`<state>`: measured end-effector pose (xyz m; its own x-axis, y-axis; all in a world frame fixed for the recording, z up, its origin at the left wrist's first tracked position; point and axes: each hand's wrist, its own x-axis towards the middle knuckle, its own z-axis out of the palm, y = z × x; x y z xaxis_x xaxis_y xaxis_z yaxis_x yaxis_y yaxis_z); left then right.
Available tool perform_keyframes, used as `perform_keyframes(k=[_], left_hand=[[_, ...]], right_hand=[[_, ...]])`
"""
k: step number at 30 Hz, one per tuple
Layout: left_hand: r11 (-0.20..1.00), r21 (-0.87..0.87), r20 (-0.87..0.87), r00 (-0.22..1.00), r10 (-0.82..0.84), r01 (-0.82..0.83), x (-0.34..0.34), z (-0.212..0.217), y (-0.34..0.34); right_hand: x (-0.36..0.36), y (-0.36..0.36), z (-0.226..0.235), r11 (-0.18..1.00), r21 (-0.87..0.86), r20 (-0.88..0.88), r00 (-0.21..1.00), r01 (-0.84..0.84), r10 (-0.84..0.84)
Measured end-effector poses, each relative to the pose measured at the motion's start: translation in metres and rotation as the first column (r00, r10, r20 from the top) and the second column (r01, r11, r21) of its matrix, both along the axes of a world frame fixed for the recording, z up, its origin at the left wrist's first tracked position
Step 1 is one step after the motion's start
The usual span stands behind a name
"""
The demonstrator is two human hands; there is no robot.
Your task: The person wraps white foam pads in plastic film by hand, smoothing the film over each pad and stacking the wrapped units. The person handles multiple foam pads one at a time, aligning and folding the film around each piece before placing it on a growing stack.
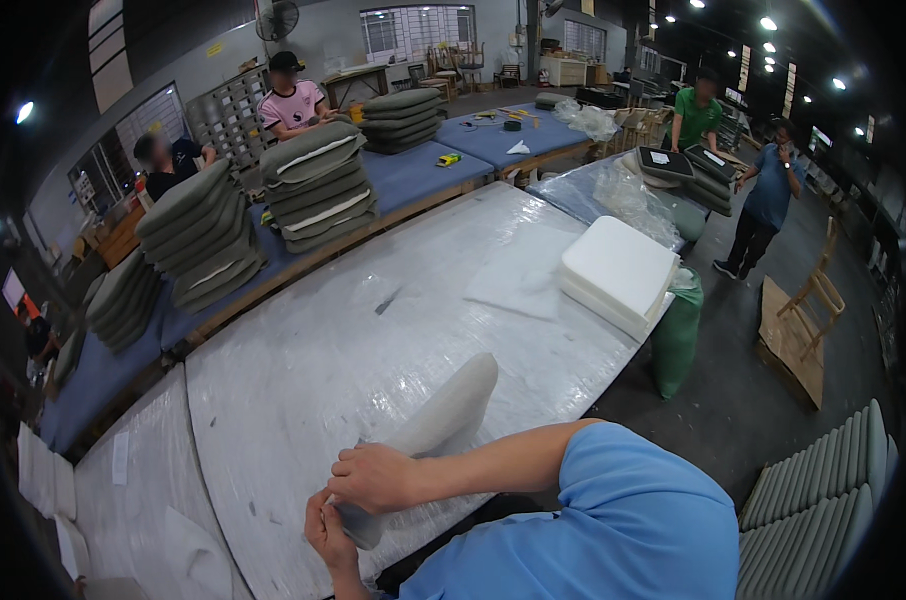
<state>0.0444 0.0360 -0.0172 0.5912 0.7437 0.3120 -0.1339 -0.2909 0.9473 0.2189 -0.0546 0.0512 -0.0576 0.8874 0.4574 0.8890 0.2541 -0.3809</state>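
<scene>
A light grey seat cushion stands tilted on its edge over the plastic-wrapped table. Its near end runs under my hands, where a darker grey part shows below my fingers. My right hand is closed on the cushion's near edge, its arm reaching across from the right. Just below it, my left hand pinches the same edge, fingers bent and thumb pressed in. Exactly what the fingertips grip is partly hidden behind the knuckles.
White foam pads are stacked at the table's right corner, beside a thin white sheet. Tall piles of grey cushions stand on a blue bench beyond. Several people work around it. A green sack stands right; ribbed grey cushions lie lower right.
</scene>
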Motion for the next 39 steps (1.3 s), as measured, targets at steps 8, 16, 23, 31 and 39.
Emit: perform_keyframes(k=[8, 16, 23, 31, 39], left_hand=[[0.993, -0.115, -0.011, 0.999, -0.044, 0.042, 0.021, 0.005, 0.021], [0.99, -0.121, 0.024, 0.997, 0.076, -0.072, 0.034, 0.009, 0.048], [0.955, -0.275, 0.039, 0.992, 0.123, -0.107, 0.059, 0.01, 0.073], [0.935, -0.325, 0.074, 0.982, 0.173, -0.14, 0.069, 0.019, 0.052], [0.931, -0.317, 0.08, 0.973, 0.217, -0.182, 0.05, 0.014, 0.028]], right_hand=[[0.029, -0.001, -0.002, 1.0, -0.021, -0.105, 0.994, 0.012, -0.014], [0.136, -0.111, 0.175, 0.843, 0.189, -0.391, 0.748, -0.504, 0.536], [0.18, -0.127, 0.214, 0.512, 0.655, -0.106, 0.604, -0.555, 0.79], [0.22, -0.108, 0.201, 0.417, 0.659, -0.109, 0.469, -0.626, 0.876], [0.214, -0.071, 0.192, 0.411, 0.646, -0.284, 0.297, -0.644, 0.912]])
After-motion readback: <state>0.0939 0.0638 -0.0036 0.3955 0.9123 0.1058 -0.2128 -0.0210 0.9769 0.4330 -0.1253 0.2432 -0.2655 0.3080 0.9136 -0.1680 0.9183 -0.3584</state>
